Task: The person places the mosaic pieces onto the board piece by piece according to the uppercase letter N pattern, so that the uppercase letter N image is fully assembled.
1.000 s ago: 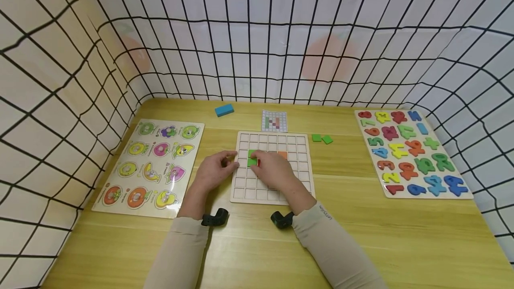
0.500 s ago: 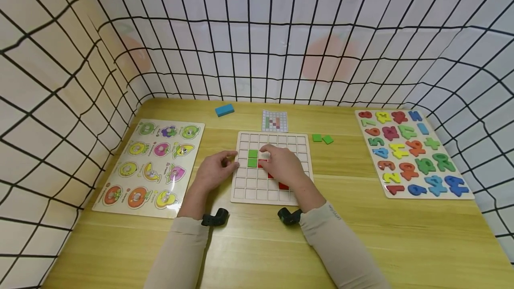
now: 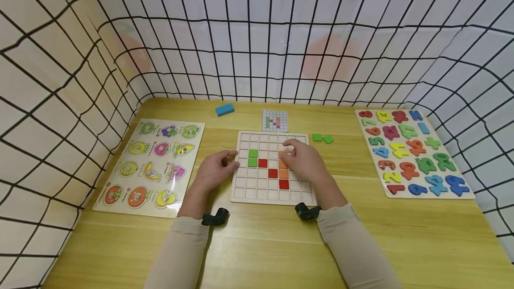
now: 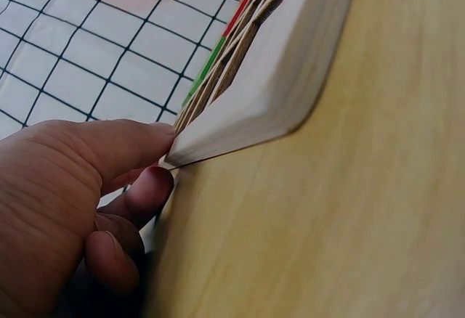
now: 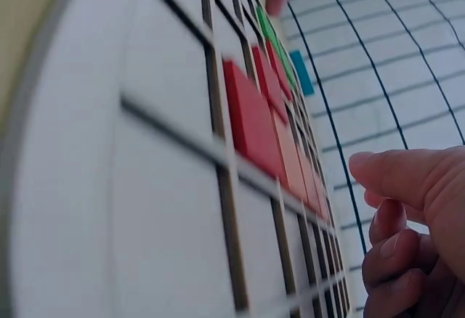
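Note:
A wooden grid board lies in front of the person. Green tiles, red tiles and orange tiles sit in its squares. At the board's left edge, the left hand touches the rim with its thumb and a fingertip; the left wrist view shows the thumb against the edge and the other fingers loosely bent below. Over the board's right half hovers the right hand, thumb and index finger apart, nothing between them. It partly covers the upper orange tiles.
Two loose green tiles lie right of the board. Behind it are a printed pattern card and a blue block. A fruit puzzle stands left, a letter-and-number puzzle right. Black wire mesh encloses the table.
The right hand has moved rightward from the green tiles across the board, uncovering the red tiles and some orange ones. The left hand has stayed at the board's edge.

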The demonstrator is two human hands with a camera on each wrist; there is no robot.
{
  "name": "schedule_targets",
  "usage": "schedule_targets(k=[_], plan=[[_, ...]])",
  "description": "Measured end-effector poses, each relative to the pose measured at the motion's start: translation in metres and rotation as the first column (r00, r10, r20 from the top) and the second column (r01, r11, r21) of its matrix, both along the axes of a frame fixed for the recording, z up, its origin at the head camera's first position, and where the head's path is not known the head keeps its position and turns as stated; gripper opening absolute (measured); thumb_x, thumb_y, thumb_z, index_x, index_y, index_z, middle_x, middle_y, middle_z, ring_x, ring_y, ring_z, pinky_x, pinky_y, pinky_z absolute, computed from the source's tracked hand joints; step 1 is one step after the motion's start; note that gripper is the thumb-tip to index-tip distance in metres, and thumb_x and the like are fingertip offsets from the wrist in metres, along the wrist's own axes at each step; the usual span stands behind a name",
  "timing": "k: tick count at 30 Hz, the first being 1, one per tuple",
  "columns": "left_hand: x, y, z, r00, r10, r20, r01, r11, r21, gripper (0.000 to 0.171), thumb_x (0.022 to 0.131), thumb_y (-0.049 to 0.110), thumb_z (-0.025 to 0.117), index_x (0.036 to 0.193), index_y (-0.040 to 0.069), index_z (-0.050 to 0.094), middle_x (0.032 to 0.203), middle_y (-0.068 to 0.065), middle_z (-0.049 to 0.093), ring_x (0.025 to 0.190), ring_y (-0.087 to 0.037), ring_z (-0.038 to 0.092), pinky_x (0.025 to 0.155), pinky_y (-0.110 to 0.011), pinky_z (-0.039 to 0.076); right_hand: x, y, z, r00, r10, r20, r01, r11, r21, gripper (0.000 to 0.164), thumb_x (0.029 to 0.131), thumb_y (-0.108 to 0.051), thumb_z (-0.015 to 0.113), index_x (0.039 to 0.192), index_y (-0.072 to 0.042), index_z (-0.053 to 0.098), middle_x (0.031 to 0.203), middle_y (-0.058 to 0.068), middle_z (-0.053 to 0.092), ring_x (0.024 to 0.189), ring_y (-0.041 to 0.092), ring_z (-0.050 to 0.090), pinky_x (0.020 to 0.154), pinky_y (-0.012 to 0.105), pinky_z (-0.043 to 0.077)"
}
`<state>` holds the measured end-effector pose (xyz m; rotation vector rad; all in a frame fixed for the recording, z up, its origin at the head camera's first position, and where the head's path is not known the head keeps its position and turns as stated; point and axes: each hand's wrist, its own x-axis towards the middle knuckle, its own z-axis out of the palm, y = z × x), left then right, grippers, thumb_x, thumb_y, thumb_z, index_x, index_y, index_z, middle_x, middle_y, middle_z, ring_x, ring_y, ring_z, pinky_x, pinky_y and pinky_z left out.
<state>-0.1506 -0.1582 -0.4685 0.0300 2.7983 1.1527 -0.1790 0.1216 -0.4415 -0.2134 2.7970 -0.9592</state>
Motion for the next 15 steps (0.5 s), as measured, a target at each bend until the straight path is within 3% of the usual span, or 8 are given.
schedule_targets(k=[8,15], plan=[[0.000,0.000,0.000,1.000,-0.003,-0.002,0.003,1.000,0.000,0.040,0.096,0.033,0.070,0.134,0.019,0.068,0.086,-0.001,0.062,0.076,-0.017,0.053,0.068,-0.030,0.039,-0.005,0.029,-0.004,0.991,-0.118,0.062,0.118,0.993,0.004,0.045,0.099,-0.041,0.065,0.139,-0.021,0.059,0.088,0.005,0.056,0.073,0.022,0.051,0.064,0.032,0.040],[0.000,-0.001,0.000,1.000,-0.002,0.000,0.002,1.000,-0.004,0.040,0.096,0.033,0.070,0.134,0.020,0.068,0.086,-0.001,0.062,0.076,-0.017,0.053,0.067,-0.030,0.038,-0.009,0.054,-0.007,0.986,-0.148,0.072,0.149,0.989,-0.012,0.049,0.100,-0.040,0.062,0.143,-0.017,0.055,0.090,0.007,0.055,0.071,0.023,0.051,0.064,0.033,0.041]])
